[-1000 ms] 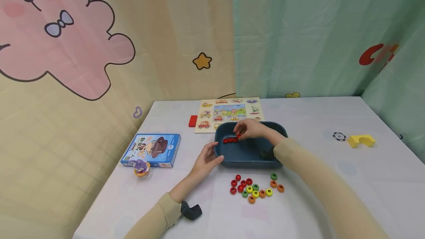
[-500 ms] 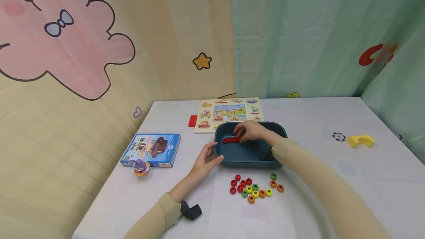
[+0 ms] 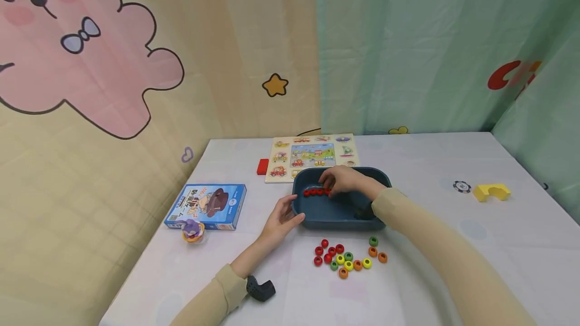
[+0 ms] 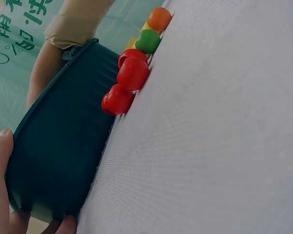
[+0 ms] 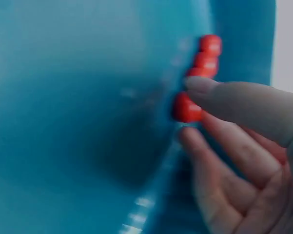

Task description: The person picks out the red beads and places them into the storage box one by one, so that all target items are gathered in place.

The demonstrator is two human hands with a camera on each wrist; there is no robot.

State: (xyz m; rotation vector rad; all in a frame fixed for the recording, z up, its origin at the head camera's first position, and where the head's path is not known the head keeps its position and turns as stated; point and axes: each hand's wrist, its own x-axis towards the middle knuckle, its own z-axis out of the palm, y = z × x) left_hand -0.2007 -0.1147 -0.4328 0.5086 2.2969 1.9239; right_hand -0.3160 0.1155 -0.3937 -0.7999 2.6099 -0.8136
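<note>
A dark blue plastic basin (image 3: 342, 225) stands mid-table, with a short row of red beads (image 3: 313, 192) along its far inner side. My left hand (image 3: 277, 224) grips the basin's left end. In the left wrist view, the thumb (image 4: 1, 151) lies at the rim and the fingertips (image 4: 63, 225) reach round the outer wall. My right hand (image 3: 346, 179) is inside the basin at the row's right end. In the right wrist view, its thumb and fingers pinch the endmost red bead (image 5: 187, 108), with the other red beads (image 5: 210, 46) lined up beyond the thumb.
Loose red, green, yellow and orange beads (image 3: 340, 259) lie before the basin. Behind it is a wooden picture puzzle (image 3: 277, 157) beside a red block (image 3: 263, 166). A blue box (image 3: 206, 206) and purple toy (image 3: 193, 229) sit left; a yellow arch block (image 3: 492, 192) and chip (image 3: 462, 186) sit right.
My right hand has lowered a red bead to the right end of the row and shifted very slightly right. My left hand keeps its grip on the basin.
</note>
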